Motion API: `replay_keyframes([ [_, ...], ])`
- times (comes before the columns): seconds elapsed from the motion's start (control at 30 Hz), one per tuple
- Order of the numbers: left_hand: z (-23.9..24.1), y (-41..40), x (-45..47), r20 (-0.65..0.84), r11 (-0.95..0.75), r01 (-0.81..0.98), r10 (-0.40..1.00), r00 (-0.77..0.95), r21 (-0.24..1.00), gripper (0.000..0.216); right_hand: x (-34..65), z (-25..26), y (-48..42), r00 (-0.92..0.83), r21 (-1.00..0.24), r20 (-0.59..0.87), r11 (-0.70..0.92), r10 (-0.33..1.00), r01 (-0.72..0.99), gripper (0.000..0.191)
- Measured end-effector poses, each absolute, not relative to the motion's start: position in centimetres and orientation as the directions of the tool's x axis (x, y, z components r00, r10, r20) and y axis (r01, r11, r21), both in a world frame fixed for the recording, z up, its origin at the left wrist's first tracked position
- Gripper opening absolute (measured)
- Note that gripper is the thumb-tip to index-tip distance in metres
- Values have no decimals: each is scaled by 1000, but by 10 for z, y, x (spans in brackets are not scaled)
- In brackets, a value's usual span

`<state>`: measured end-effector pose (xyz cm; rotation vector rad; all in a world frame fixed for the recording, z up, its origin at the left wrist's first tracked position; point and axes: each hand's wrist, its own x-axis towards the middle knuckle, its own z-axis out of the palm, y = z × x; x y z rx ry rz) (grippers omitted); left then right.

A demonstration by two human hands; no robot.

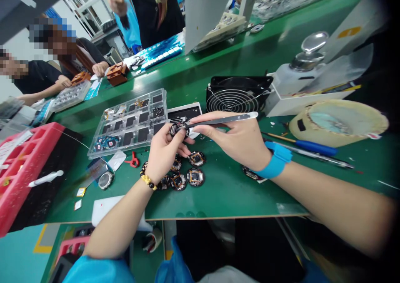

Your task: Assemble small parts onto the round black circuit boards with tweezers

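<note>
My left hand (165, 152) pinches a small round electronic module (178, 129) between thumb and fingers, above the green bench. In my right hand (236, 137) is a pair of metal tweezers (226, 120), held nearly level, with the tips at the module. Whether the tips grip a part cannot be made out. Below my left hand lie several similar round modules (196, 177) with black rims and orange flex strips. Another round module (251, 173) is partly hidden under my right wrist. A clear compartment tray (128, 122) with dark parts stands just beyond my left hand.
A black fan with a wire guard (234, 98) stands behind my right hand. On the right are a cream tub (339, 120), a blue-handled tool (315, 147) and a dispenser bottle (304, 73). A pink foam tray (28, 162) stands left. Several people work across the bench.
</note>
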<state>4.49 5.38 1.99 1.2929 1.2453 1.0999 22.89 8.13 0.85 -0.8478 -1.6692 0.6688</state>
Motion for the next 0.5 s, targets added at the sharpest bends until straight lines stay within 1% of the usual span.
replay_keyframes([
  [0.1,18,53,46,-19,12,115,998,60,993,29,229,7,81,-149,-768,583,601,799,220,11],
  [0.2,16,52,47,-11,2,153,998,57,988,27,229,5,80,-157,-778,571,592,806,209,12],
  [0.33,12,51,47,14,-25,242,999,51,970,24,228,8,79,-164,-826,511,535,844,181,14],
  [0.5,11,52,45,14,-24,249,999,43,968,24,227,16,78,-183,-876,432,459,883,150,21],
])
